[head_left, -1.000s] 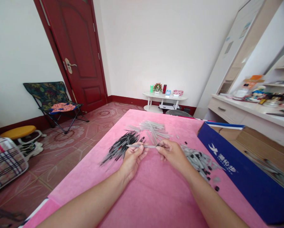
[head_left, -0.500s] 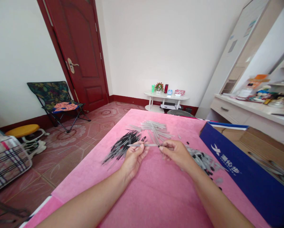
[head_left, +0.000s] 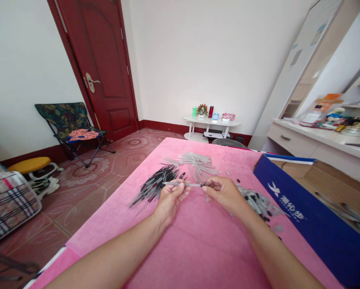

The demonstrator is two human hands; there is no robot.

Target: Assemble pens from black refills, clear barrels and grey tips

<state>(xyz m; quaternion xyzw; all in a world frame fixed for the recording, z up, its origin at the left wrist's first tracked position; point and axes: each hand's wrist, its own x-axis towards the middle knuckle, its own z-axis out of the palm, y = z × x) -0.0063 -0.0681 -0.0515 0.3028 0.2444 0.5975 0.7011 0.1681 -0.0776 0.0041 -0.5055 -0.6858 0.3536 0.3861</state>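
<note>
Between my two hands lies a slim pen with a clear barrel, held level above the pink cloth. My left hand pinches its barrel, and the pointed end sticks out to the left. At the dark right end, the fingers of my right hand are closed on it. Left of my left hand is a heap of dark refills. Beyond the hands lies a pile of clear pen barrels. Clear caps and small black plugs are scattered to the right of my right hand.
A blue cardboard box stands on the right side of the cloth with more thin pieces inside. Behind the table are a low white stand and a folding chair. A white dresser is at the right.
Almost nothing differs. Both hands keep hold of the pen in the same place, and the view has shifted very slightly.
</note>
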